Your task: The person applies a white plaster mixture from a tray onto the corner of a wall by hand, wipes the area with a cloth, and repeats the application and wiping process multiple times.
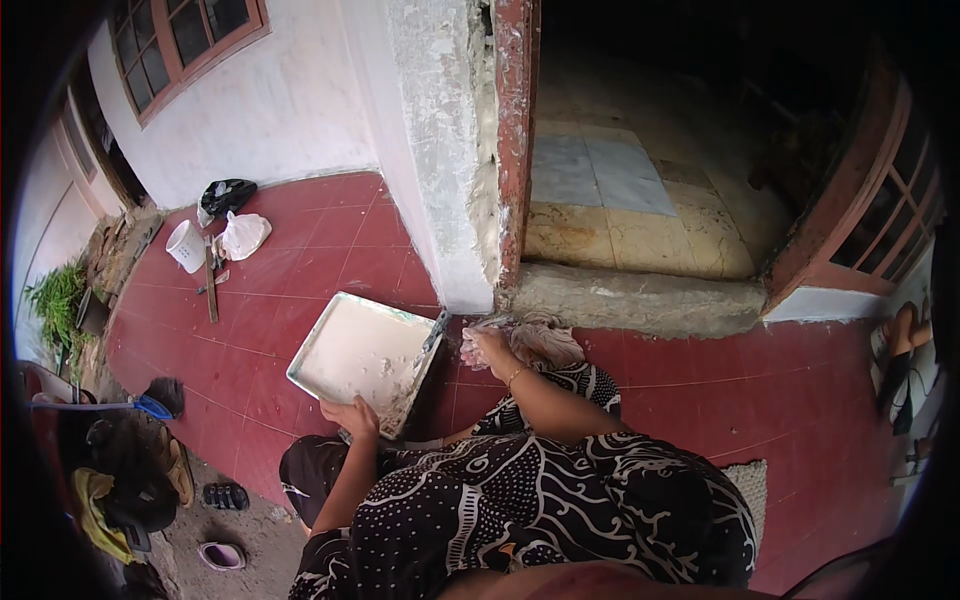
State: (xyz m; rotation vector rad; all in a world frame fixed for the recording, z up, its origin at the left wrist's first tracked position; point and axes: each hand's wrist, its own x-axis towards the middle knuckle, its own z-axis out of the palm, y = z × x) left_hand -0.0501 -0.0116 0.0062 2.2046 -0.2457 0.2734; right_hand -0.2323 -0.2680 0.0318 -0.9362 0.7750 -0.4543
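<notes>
A: State of each grip?
B: Left grip (352, 415), grasping the near rim of a pale tray (303, 385); right grip (488, 351), clenched on crumpled cloth (550, 344).
A: Tray's position?
B: On red floor tiles (245, 370), beside the wall (415, 150).

L hand (352, 416), fingers pointing fwd-L; R hand (490, 351) farther fwd, fingers curled, R forearm (568, 411) angled fwd-L.

we see a window (185, 48) at upper left, a plant (58, 300) near the left edge and a blue broom (153, 406) below it. lower down we spot a black sandal (225, 496) and a purple slipper (222, 557).
</notes>
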